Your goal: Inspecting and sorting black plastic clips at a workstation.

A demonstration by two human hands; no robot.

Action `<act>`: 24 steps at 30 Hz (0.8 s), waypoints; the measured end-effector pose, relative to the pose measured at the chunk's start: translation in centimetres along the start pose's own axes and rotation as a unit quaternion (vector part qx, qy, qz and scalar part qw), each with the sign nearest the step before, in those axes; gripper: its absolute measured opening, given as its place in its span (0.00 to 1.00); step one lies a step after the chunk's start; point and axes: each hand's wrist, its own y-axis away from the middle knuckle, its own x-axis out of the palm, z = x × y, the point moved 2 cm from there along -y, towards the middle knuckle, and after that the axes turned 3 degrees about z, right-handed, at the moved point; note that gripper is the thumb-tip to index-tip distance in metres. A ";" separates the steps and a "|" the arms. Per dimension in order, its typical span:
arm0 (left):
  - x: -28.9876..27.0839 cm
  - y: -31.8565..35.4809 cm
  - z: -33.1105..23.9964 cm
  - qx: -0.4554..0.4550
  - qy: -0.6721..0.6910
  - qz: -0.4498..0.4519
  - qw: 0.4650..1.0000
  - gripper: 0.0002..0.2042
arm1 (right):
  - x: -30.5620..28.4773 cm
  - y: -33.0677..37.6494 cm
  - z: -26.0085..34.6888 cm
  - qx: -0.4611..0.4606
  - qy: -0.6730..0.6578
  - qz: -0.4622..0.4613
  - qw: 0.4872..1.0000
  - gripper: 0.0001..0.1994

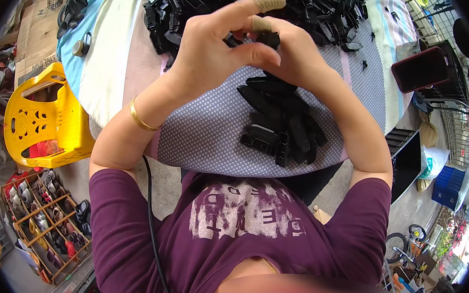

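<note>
Both hands meet above the dotted grey cloth-covered counter (213,133): left hand (209,55) and right hand (295,54) pinch one small black moulded plastic clip (267,38) in their fingers, above a stack of matching glossy clips (281,122) near the counter's front edge.

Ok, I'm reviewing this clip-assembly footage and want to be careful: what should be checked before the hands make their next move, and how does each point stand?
1. Small black part held between both hands: ok.
2. Left hand grips it with thumb and fingers: ok.
3. Right hand on the part: ok, though its fingers are mostly hidden.
4. Part correctly seated or aligned: cannot tell.
5. Small pile of black pieces lies close below the hands: ok.
6. Large black heap within reach on the table: ok.
</note>
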 end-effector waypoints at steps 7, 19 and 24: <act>2.0 1.0 -1.5 0.107 -0.101 0.083 0.986 0.19 | -1.4 -0.1 -0.9 -0.028 0.098 0.005 0.995 0.13; 1.4 0.1 3.5 -0.166 0.161 -0.047 0.972 0.13 | -2.9 0.4 -2.4 0.071 -0.186 -0.014 0.980 0.13; 1.0 0.3 4.4 -0.200 0.209 0.005 0.957 0.15 | -2.8 0.5 -1.4 0.072 -0.191 -0.001 0.979 0.12</act>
